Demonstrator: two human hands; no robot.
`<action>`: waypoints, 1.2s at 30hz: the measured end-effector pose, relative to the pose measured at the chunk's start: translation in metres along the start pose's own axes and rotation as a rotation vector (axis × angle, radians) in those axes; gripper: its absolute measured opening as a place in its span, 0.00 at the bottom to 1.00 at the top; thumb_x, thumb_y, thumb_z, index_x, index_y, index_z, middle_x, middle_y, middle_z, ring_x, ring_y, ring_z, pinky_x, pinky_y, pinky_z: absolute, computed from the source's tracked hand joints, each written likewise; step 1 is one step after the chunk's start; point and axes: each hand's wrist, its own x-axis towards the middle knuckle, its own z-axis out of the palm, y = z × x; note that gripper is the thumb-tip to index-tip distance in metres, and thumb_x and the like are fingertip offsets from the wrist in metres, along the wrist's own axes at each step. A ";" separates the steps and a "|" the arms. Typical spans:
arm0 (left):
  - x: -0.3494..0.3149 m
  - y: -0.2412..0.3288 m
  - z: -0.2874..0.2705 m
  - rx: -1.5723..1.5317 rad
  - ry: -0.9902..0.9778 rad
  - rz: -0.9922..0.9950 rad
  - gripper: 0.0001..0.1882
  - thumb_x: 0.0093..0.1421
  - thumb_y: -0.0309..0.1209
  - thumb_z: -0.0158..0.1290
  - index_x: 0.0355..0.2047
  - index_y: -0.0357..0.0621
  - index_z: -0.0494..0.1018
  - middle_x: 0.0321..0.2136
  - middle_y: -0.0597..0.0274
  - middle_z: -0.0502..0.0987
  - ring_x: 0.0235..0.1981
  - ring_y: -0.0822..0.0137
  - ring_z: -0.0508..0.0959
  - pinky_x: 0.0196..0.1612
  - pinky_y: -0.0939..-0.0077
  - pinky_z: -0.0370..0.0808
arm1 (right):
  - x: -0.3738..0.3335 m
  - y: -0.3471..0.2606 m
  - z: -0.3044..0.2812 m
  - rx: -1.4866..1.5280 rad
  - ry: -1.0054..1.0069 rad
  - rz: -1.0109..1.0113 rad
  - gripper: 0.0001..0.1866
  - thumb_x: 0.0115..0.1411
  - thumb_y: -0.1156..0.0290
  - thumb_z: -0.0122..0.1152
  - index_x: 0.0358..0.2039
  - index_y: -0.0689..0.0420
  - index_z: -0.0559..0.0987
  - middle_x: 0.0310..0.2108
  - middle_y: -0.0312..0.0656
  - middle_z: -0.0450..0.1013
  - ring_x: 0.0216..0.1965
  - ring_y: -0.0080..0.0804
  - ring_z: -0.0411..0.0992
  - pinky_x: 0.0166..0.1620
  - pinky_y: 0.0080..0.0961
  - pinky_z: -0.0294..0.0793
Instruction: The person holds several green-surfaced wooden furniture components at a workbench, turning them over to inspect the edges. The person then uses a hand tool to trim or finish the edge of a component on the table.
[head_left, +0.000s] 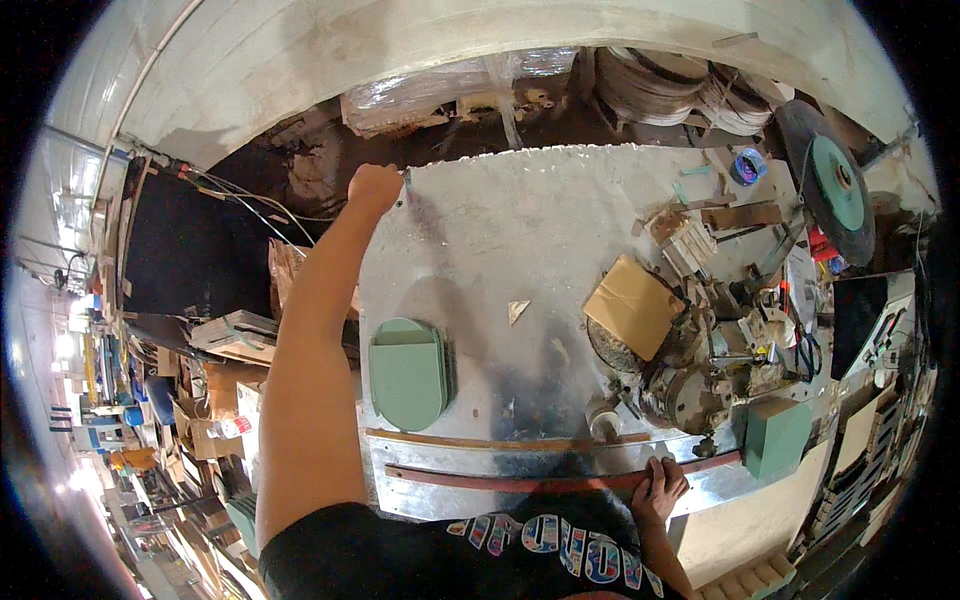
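Note:
My left arm stretches across to the far left corner of the grey table (480, 250). There my left hand (375, 188) is closed in a fist by the table edge, and what is in it, if anything, is hidden. At the near edge my right hand (660, 485) rests with its fingers apart on a long reddish-brown strip (520, 483). A thin brown strip (520, 443) runs beyond it, with bare metal between them. Left of centre lies a stack of green round-ended pieces (410, 375). Near the right end of the reddish strip stands a green block (778, 440).
A cardboard square (633, 305) lies on a cluttered metal machine (690, 395) at the right. Tools and a blue-purple roll (747, 167) sit behind it. A large green-centred wheel (838, 185) stands far right. Boxes and boards (235, 340) crowd the left.

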 end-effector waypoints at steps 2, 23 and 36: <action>-0.003 0.000 -0.002 0.003 0.006 0.029 0.13 0.72 0.30 0.55 0.50 0.39 0.86 0.50 0.53 0.88 0.48 0.50 0.91 0.48 0.52 0.86 | 0.000 0.000 -0.001 0.014 0.005 0.001 0.23 0.73 0.60 0.56 0.67 0.43 0.80 0.63 0.46 0.72 0.64 0.54 0.70 0.67 0.62 0.62; -0.090 -0.012 0.060 -1.458 -0.181 -0.408 0.26 0.68 0.28 0.63 0.67 0.45 0.78 0.46 0.61 0.84 0.37 0.62 0.87 0.34 0.60 0.83 | 0.000 -0.001 -0.004 0.034 -0.012 0.026 0.26 0.68 0.62 0.60 0.67 0.44 0.80 0.64 0.48 0.72 0.66 0.55 0.69 0.71 0.63 0.59; -0.085 0.045 0.012 -1.447 -0.117 -0.209 0.23 0.71 0.32 0.64 0.64 0.44 0.81 0.41 0.62 0.86 0.37 0.69 0.86 0.33 0.71 0.81 | -0.002 -0.001 -0.005 0.102 0.011 0.035 0.31 0.58 0.78 0.68 0.63 0.47 0.81 0.60 0.50 0.73 0.62 0.56 0.69 0.67 0.56 0.64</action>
